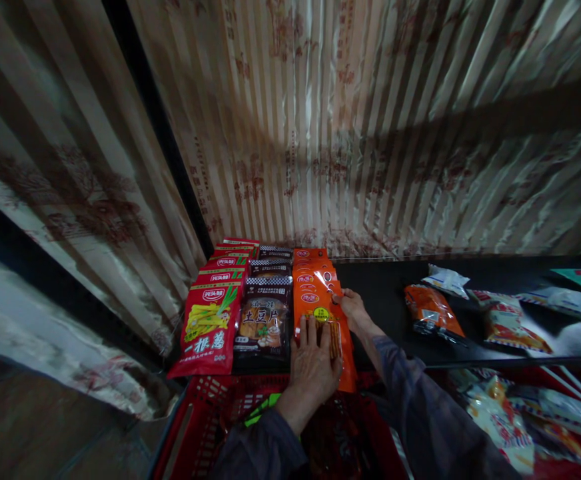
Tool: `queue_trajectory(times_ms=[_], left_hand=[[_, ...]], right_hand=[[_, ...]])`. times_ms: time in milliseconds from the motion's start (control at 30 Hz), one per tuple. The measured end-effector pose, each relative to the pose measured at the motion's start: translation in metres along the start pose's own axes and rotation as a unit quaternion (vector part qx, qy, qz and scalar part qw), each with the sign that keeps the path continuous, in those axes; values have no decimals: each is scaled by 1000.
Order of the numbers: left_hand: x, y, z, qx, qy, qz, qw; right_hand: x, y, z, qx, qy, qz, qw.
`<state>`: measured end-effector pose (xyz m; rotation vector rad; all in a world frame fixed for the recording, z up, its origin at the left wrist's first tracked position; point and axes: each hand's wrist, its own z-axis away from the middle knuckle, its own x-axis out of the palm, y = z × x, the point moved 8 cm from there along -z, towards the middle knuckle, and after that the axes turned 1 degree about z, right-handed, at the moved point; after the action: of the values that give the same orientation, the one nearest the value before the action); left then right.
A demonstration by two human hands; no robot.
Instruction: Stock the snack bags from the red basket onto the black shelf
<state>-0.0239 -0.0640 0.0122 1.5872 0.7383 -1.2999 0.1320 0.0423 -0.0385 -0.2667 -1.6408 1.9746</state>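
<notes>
One red plastic basket [188,437] with perforated, slotted walls occupies the bottom centre of the frame; the left forearm crosses its opening and partly hides the contents. Behind it, at centre, flat orange pouches [315,300] of glossy film overlap in a column on a smooth black shelf [380,287]. The left hand [314,363] lies open, fingers spread, palm down on the lower part of the front pouch, gripping nothing and covering some of its print. The right hand [354,310] has curled fingers at the upper right edge of the column; whether they pinch the film cannot be determined.

Directly left, dark pouches [263,320] with checkered top bands form a second column; red pouches [210,327] form a third. At lower right, crinkled packets [503,420] lie below shelf level, near the right sleeve. On the shelf, right of frame, an orange-and-black packet [433,310] and other loose packets [508,320] lie apart. A pleated, striped curtain [320,133] with reddish printed motifs backs the shelf. A straight black post [155,120] runs diagonally at upper left.
</notes>
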Motion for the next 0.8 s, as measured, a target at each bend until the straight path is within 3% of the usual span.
queue_trajectory(times_ms=[533,800], left_hand=[[-9,-3,-15,-1,7,9,1000],[-11,-3,-21,-10,12,11,1000]], right_hand=[[1,-1,-16,-31,38,16,999],[2,-3,-30,-82,56,109,989]])
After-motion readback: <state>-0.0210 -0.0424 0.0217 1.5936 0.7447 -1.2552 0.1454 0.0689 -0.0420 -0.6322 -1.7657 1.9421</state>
